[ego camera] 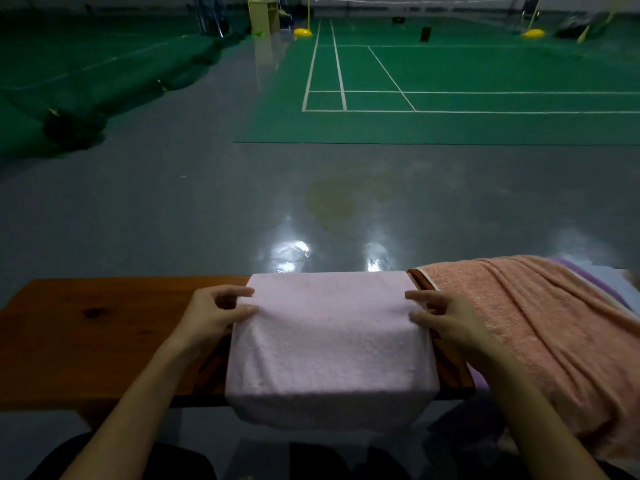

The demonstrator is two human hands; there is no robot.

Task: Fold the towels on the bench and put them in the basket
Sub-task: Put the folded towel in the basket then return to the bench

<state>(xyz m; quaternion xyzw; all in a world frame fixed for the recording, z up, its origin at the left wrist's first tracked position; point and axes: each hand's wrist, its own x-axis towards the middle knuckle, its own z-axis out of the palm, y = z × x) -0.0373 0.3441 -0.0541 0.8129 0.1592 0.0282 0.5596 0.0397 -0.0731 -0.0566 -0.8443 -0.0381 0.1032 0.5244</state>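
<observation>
The left hand sits at the left edge of the pale pink towel, its fingers curled with thumb and forefinger closing on the hem; it looks like a light pinch, though how firm it is cannot be told. The right hand mirrors it at the towel's right edge, fingers bent and fingertips on the cloth, more pressing than clamping as far as can be seen.

Between the two hands the pink towel lies across the wooden bench, its near part draped over the front edge toward the person. That overhang is the main risk: if either pinch is shallow when the next fold is lifted, the hanging weight could drag the cloth off the bench to the floor, or one side could lag and leave the fold crooked. Just beyond the right hand, a salmon towel lies rumpled and also spills off the bench; a sweep of the right wrist could snag it and pull it down.

Count: two hands, one bench, one pink towel in hand, one salmon towel waiting, and at least one more lilac towel peeking out under the salmon one, past the right hand. No basket is in view.
</observation>
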